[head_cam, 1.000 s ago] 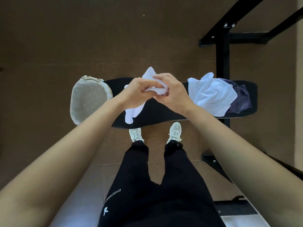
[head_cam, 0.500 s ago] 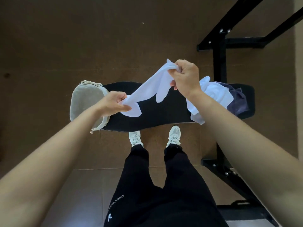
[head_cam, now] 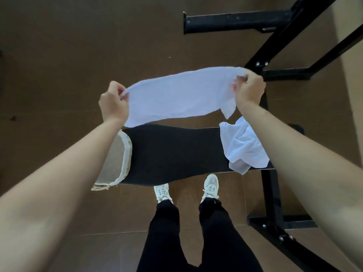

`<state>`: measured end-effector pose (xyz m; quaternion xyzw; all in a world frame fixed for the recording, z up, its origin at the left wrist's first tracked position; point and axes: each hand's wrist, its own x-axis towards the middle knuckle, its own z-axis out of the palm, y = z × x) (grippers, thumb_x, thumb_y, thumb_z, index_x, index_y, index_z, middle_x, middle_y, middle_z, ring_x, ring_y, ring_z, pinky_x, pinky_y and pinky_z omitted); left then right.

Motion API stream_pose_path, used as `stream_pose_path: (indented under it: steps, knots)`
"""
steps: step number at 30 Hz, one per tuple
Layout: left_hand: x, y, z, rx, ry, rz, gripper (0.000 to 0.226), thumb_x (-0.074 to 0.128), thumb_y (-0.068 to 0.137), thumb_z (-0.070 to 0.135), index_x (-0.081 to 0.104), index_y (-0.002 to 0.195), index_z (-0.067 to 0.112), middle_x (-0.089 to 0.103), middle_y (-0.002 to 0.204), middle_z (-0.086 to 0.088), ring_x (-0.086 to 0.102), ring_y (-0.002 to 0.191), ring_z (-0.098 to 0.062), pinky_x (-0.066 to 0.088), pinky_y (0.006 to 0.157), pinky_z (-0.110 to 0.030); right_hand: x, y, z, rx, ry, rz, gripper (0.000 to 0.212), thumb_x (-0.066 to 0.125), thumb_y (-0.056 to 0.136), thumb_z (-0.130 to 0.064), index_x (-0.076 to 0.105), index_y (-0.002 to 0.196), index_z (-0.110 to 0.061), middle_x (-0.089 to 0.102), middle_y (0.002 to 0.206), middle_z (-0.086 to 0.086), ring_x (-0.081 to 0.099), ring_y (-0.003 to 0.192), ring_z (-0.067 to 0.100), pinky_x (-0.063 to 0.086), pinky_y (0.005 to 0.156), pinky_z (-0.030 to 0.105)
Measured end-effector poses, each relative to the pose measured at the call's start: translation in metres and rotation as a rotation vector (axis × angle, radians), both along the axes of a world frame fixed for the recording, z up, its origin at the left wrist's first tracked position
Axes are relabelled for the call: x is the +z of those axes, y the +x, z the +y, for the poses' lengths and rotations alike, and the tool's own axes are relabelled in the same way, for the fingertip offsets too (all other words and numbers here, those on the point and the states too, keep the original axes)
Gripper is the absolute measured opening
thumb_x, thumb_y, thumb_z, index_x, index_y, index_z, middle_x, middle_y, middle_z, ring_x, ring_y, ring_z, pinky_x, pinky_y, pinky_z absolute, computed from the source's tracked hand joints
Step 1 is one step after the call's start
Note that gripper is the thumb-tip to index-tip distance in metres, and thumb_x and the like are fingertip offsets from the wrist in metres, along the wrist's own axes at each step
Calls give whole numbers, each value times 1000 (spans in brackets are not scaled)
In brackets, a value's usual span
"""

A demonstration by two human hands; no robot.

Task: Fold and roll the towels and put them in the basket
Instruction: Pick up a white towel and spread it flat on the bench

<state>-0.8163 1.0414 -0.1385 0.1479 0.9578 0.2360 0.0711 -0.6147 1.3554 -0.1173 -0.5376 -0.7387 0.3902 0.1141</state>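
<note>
Pinches one short end of a white towel between thumb and curled fingers of the left hand, grips the other end in the curled fingers of the right hand, and holds it spread out in the air over the far edge of the black bench, clear of it. Has a second white towel lying crumpled on the bench's right end, draped over the near edge, and a beige fabric basket at the left end, partly hidden by the left forearm. Stands at the near edge in pale trainers.
</note>
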Motion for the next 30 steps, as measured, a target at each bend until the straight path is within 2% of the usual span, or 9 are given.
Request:
stream_pose_path:
  steps: [2,7,13,15,18,20,23,25,30]
  knots:
    - [-16,2,2,-117,-130,-117,9,58,97,13,65,101,11,71,97,-11,63,90,-34,44,75,-35,-30,5,5,38,-69,-106,29,54,89,-21,58,62,-12,61,72,13,68,71,34,58,66,45]
    - [-48,-19,-6,-14,-96,-188,14,53,97,10,65,99,16,74,99,-8,68,90,-33,53,78,-41,-66,12,11,-96,-177,-122,25,53,93,-12,71,89,5,74,84,21,75,65,25,64,73,51]
    - [-55,-40,16,129,106,-241,31,42,97,4,68,108,18,66,111,-4,70,98,-29,64,68,-36,-66,-11,12,-148,-250,83,26,54,100,-9,78,109,-16,72,95,0,76,84,23,65,80,39]
    - [-52,-49,22,127,145,-188,38,41,96,9,71,115,20,71,116,-2,68,108,-28,61,87,-39,-64,-17,15,-160,-219,198,27,55,101,-10,77,116,-17,73,94,-2,76,87,19,64,79,31]
    - [-49,-41,23,77,245,-30,36,44,100,11,71,123,15,71,119,8,65,113,-10,46,102,-19,-72,-7,6,-122,-55,270,25,60,100,-17,76,119,-19,75,93,0,73,86,13,60,79,25]
    - [-70,-24,10,-26,220,-30,31,45,103,13,70,122,14,73,117,2,65,113,-14,45,97,-21,-98,16,-7,-97,-37,135,22,62,96,-20,78,111,-18,76,88,3,71,87,19,60,78,32]
    - [-120,7,-23,-96,-51,-258,30,45,105,13,71,121,16,74,106,-13,66,102,-36,42,81,-31,-138,53,-27,-68,-171,-157,26,48,86,-21,67,72,-11,68,78,19,69,85,35,59,77,52]
    - [-142,21,-35,-35,-85,-309,34,44,105,13,70,124,21,73,111,-13,64,105,-35,43,85,-34,-153,67,-37,-91,-188,-205,29,43,85,-19,56,60,-16,67,74,16,71,83,37,58,79,51]
    - [-167,28,-34,-55,-171,-332,37,41,104,12,70,124,21,72,117,-10,62,108,-32,40,81,-32,-172,66,-36,-117,-267,-214,29,45,92,-12,69,82,2,68,75,11,75,80,30,60,84,50]
